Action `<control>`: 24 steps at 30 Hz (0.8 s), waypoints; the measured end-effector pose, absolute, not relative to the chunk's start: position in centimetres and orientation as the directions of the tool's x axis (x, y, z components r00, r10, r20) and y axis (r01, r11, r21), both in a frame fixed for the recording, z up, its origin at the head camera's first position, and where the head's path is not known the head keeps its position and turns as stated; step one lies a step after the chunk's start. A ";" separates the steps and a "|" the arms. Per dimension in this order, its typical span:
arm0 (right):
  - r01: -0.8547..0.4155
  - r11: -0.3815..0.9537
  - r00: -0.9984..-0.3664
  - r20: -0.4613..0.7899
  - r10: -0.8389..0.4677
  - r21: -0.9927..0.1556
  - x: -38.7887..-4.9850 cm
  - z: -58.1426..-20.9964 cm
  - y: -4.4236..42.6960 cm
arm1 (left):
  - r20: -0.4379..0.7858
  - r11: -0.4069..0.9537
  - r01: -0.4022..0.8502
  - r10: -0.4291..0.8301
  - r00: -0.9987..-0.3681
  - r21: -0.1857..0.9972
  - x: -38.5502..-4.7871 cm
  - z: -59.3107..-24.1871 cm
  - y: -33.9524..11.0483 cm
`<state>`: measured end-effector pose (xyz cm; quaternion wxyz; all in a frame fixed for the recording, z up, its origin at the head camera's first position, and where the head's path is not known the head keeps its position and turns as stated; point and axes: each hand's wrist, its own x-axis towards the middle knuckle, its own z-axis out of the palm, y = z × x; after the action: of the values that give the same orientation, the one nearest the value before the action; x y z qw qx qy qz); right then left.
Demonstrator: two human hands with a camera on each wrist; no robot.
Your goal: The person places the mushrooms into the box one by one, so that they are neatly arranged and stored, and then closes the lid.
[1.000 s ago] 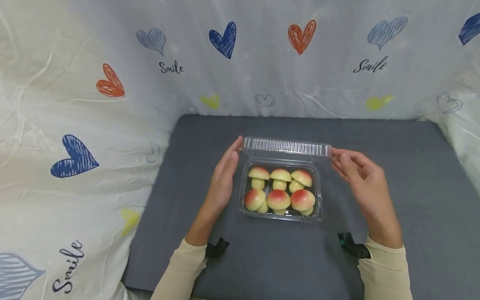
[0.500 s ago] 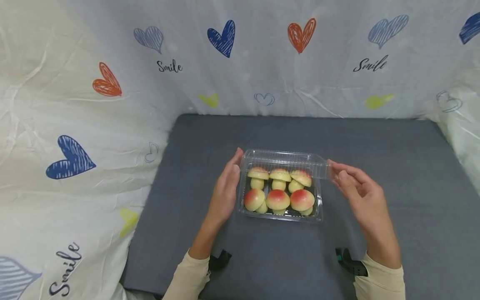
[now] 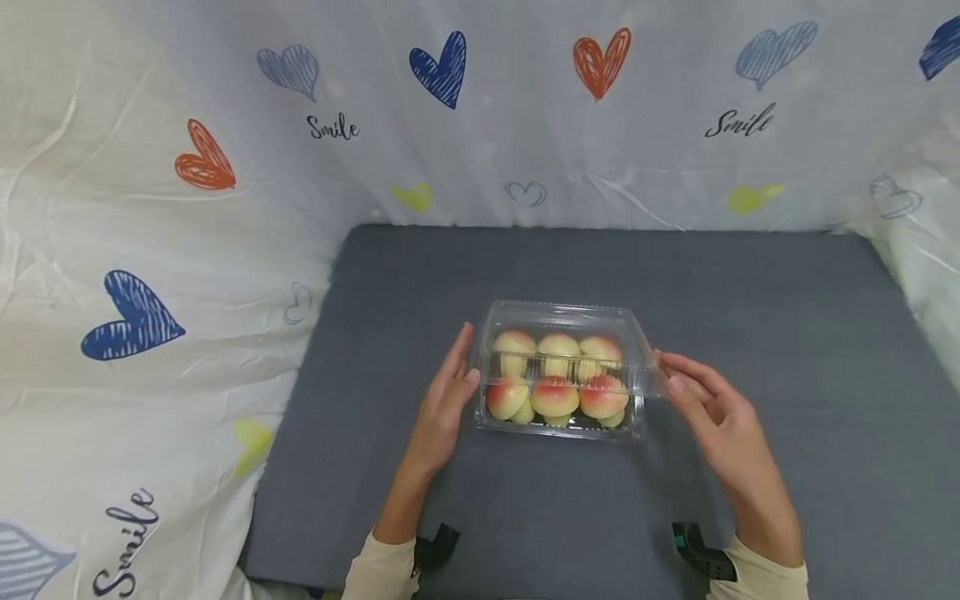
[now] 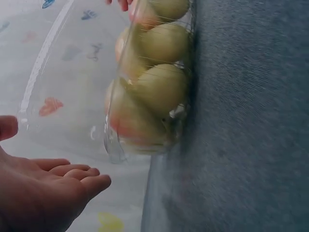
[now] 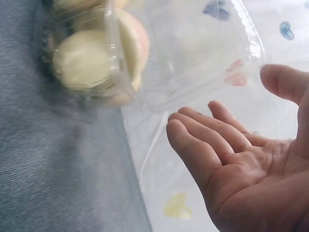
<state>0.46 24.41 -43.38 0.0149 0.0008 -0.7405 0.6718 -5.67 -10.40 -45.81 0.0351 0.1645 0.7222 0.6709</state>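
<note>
A clear plastic clamshell box (image 3: 558, 432) holds several mushroom-shaped pieces (image 3: 555, 397), pale yellow with red-tinged caps, in two rows. Its hinged clear lid (image 3: 562, 315) tilts over them, with the front edge raised above the front row. My left hand (image 3: 441, 408) is at the lid's left side, fingers straight, thumb apart. At the lid's right front corner, the fingertips of my right hand (image 3: 720, 417) touch or nearly touch the edge. In the right wrist view the thumb and fingers of that hand (image 5: 241, 150) stand apart, loosely bent.
The box stands on a grey cloth-covered table (image 3: 750, 317). Behind and to the left hangs a white curtain (image 3: 525, 125) printed with hearts and the word Smile. Dark straps (image 3: 701, 550) circle both wrists, below beige sleeves.
The lid has swung forward and down from nearly upright, so it now covers most of the pieces. Both hands have come down and toward me alongside it.
</note>
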 end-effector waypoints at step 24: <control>0.196 0.285 -0.978 -0.208 -0.012 -0.938 1.7 -46.6 24.5 | -0.090 0.199 -0.028 0.311 -0.946 0.980 -3.4 -48.2 -11.8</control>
<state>1.71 24.53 -46.60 -0.0872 -0.0578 -0.7967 0.5952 -3.42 -11.78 -48.22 0.1356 0.0929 0.7623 0.6260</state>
